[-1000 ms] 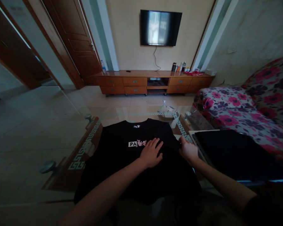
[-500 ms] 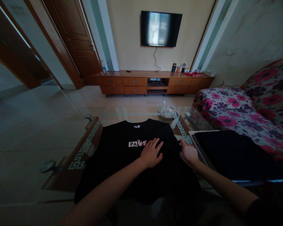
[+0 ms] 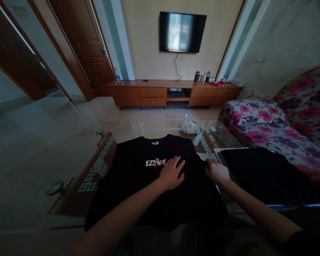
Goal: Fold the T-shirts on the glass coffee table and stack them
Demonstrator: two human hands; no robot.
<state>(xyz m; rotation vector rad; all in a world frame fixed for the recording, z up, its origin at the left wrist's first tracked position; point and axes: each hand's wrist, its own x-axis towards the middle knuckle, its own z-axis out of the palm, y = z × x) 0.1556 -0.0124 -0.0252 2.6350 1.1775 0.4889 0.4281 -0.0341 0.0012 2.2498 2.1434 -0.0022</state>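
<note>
A black T-shirt with a white and pink chest print lies spread front up on a glass table. My left hand lies flat on its chest, fingers spread, just right of the print. My right hand is at the shirt's right edge by the sleeve, fingers curled onto the dark cloth there. How firmly it grips is hard to make out in the dim light.
A dark folded cloth lies on the table's right part. A flowered sofa stands on the right. Beyond the table are a tiled floor, a wooden TV cabinet, a wall TV and a brown door.
My right hand has shifted slightly right and outward along the shirt's right edge. My left hand has stayed flat in the same spot.
</note>
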